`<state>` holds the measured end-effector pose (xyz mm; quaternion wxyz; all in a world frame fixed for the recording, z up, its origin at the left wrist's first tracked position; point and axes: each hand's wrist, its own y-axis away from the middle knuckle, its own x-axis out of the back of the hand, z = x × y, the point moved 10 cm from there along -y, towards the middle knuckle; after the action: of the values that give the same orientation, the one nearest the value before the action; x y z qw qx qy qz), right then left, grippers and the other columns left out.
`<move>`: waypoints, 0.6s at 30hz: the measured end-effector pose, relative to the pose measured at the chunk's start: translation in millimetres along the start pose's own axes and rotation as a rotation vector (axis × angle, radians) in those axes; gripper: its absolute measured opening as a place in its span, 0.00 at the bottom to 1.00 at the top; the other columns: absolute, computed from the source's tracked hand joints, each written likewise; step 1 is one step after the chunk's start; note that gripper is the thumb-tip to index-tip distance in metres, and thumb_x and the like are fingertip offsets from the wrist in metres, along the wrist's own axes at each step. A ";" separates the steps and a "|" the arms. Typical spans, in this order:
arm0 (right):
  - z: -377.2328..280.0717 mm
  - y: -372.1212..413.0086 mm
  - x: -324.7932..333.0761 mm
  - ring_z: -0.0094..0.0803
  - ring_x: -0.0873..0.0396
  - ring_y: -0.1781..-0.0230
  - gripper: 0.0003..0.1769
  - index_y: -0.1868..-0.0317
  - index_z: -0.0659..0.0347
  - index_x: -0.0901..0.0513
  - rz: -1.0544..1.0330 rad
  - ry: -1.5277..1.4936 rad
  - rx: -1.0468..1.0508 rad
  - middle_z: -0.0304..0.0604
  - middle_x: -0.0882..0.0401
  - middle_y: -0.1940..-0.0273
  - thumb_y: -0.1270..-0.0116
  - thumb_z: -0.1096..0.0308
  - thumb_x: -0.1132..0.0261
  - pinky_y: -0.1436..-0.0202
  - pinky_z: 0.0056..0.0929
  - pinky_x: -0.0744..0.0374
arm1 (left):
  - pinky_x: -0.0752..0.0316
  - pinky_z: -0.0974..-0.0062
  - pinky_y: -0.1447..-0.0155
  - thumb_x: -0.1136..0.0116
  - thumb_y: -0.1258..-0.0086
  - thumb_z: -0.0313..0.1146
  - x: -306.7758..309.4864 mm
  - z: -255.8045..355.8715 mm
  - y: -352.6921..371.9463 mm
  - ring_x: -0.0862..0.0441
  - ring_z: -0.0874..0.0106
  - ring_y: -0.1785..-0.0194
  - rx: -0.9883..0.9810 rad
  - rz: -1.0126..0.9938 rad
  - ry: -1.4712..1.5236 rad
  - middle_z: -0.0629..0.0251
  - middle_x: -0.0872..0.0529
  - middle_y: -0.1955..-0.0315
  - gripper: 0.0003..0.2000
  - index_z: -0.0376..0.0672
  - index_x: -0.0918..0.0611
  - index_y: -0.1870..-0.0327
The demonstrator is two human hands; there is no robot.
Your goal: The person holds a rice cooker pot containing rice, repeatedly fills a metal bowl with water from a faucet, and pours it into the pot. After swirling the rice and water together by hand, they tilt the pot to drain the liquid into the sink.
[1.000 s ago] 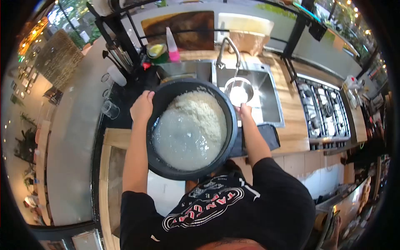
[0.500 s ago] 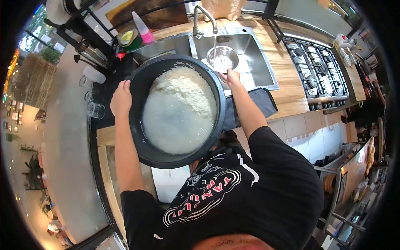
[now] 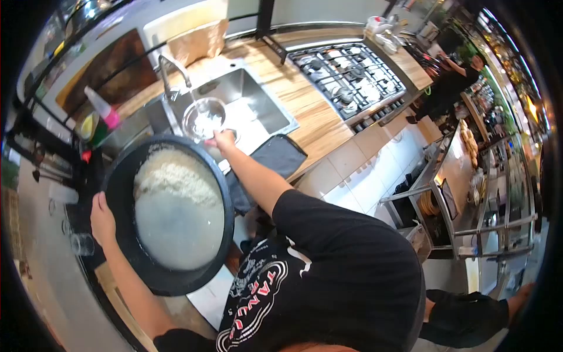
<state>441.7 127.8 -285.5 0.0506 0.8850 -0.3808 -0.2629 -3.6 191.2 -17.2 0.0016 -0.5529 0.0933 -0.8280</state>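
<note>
At the left, a clear glass (image 3: 82, 244) stands near the left grip (image 3: 102, 220), which is pressed on the outer rim of a wide black basin (image 3: 124, 217). This basin is in front of the person, close to the sink; what carries it, I cannot tell. Its round wall is smooth; inside, grainy white rice (image 3: 183, 179) makes a heap at the far side, and cloudy water (image 3: 179, 232) lies nearer. Further right, a curved metal faucet (image 3: 164, 76) drops a thin stream into a shiny round bowl (image 3: 219, 120). The right grip (image 3: 224, 142) is closed at the bowl's near edge, but rim or handle I cannot tell. Steel floor shows between the bowl and the right wall of the sink (image 3: 258, 94). On the black shirt (image 3: 352, 264), the red-white letters "TAN" can be read, the rest not surely. A strip of striped wooden surface (image 3: 316, 120) separates the sink from the stove (image 3: 352, 73) with black grates.
</note>
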 end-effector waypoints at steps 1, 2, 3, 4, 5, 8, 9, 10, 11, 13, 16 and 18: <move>-13.0 9.4 -5.9 0.48 0.17 0.73 0.18 0.54 0.85 0.34 0.022 -0.069 0.058 0.62 0.21 0.64 0.35 0.74 0.44 0.73 0.32 0.14 | 0.30 0.60 0.47 0.65 0.27 0.55 0.6 5.3 -1.5 0.26 0.51 0.46 -0.025 0.009 0.013 0.56 0.20 0.50 0.23 0.53 0.25 0.44; -16.4 -0.1 -7.3 0.48 0.17 0.73 0.18 0.54 0.85 0.34 0.034 -0.086 0.076 0.62 0.21 0.64 0.35 0.74 0.44 0.73 0.32 0.14 | 0.31 0.61 0.46 0.64 0.27 0.54 0.7 6.3 -2.4 0.26 0.51 0.46 -0.012 -0.004 0.019 0.55 0.20 0.50 0.22 0.50 0.25 0.44; 8.4 -13.3 -2.0 0.48 0.17 0.74 0.18 0.54 0.85 0.34 0.039 0.002 0.002 0.61 0.21 0.66 0.36 0.74 0.45 0.74 0.33 0.15 | 0.31 0.62 0.45 0.64 0.27 0.52 1.5 1.6 -0.1 0.26 0.51 0.46 -0.005 -0.027 0.005 0.54 0.21 0.50 0.22 0.48 0.24 0.45; 24.6 -20.7 5.2 0.47 0.17 0.75 0.18 0.55 0.86 0.34 0.052 0.086 -0.068 0.61 0.21 0.69 0.36 0.74 0.45 0.75 0.34 0.15 | 0.32 0.64 0.44 0.62 0.26 0.50 -4.8 -8.3 -7.3 0.26 0.52 0.45 -0.101 -0.037 0.063 0.52 0.21 0.49 0.22 0.44 0.25 0.45; 18.8 -18.6 4.2 0.48 0.17 0.75 0.19 0.54 0.86 0.34 0.025 0.108 -0.075 0.63 0.21 0.68 0.36 0.74 0.45 0.76 0.34 0.15 | 0.32 0.65 0.42 0.61 0.26 0.49 -17.4 -15.3 -21.5 0.26 0.53 0.44 -0.207 -0.044 0.142 0.50 0.22 0.49 0.22 0.40 0.25 0.44; 4.5 -2.7 6.6 0.49 0.17 0.76 0.18 0.57 0.87 0.31 0.079 0.197 -0.079 0.62 0.21 0.68 0.37 0.73 0.45 0.76 0.37 0.15 | 0.34 0.69 0.39 0.58 0.26 0.45 -30.8 -33.7 -33.1 0.26 0.56 0.42 -0.226 -0.071 0.250 0.48 0.22 0.48 0.23 0.32 0.27 0.44; 8.6 -12.3 10.0 0.48 0.17 0.77 0.18 0.58 0.86 0.29 0.074 0.254 -0.059 0.63 0.21 0.68 0.38 0.73 0.45 0.77 0.37 0.15 | 0.34 0.70 0.39 0.58 0.26 0.45 -32.0 -33.1 -31.8 0.26 0.57 0.42 -0.193 -0.092 0.283 0.47 0.22 0.48 0.24 0.31 0.27 0.44; -3.4 2.0 7.4 0.47 0.17 0.77 0.19 0.57 0.87 0.30 0.049 0.185 -0.119 0.63 0.21 0.69 0.37 0.72 0.45 0.78 0.37 0.16 | 0.34 0.70 0.39 0.58 0.26 0.45 -28.9 -27.3 -30.9 0.26 0.57 0.42 -0.208 -0.084 0.294 0.47 0.22 0.48 0.24 0.31 0.27 0.44; -12.0 8.4 10.4 0.47 0.17 0.77 0.19 0.57 0.87 0.30 0.043 0.186 -0.106 0.63 0.21 0.69 0.37 0.72 0.45 0.78 0.37 0.16 | 0.34 0.70 0.39 0.58 0.26 0.45 -27.6 -29.3 -28.6 0.26 0.57 0.42 -0.199 -0.077 0.299 0.47 0.22 0.48 0.23 0.31 0.27 0.44; -20.1 -1.8 9.8 0.47 0.17 0.78 0.19 0.56 0.87 0.30 -0.054 0.404 -0.059 0.63 0.21 0.73 0.36 0.71 0.46 0.79 0.37 0.16 | 0.34 0.70 0.39 0.58 0.25 0.45 -22.5 -30.9 -24.9 0.26 0.57 0.42 -0.183 -0.052 0.321 0.46 0.22 0.48 0.23 0.31 0.26 0.44; -22.8 1.8 19.5 0.47 0.17 0.79 0.19 0.56 0.88 0.31 -0.079 0.399 -0.088 0.63 0.21 0.74 0.36 0.72 0.47 0.78 0.35 0.15 | 0.34 0.69 0.39 0.58 0.25 0.45 -22.9 -26.7 -22.8 0.26 0.57 0.42 -0.178 -0.079 0.294 0.47 0.22 0.47 0.23 0.31 0.27 0.44; -21.7 4.0 21.4 0.48 0.17 0.79 0.19 0.56 0.88 0.31 -0.059 0.402 -0.101 0.64 0.21 0.73 0.36 0.72 0.48 0.78 0.36 0.15 | 0.34 0.69 0.39 0.58 0.25 0.45 -19.2 -22.9 -17.7 0.26 0.57 0.42 -0.142 -0.075 0.304 0.47 0.22 0.47 0.23 0.31 0.27 0.44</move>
<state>462.3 107.6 -274.9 0.1620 0.9267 -0.3235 -0.1013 -15.3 214.1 -40.5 -0.0825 -0.4229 0.1299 -0.8930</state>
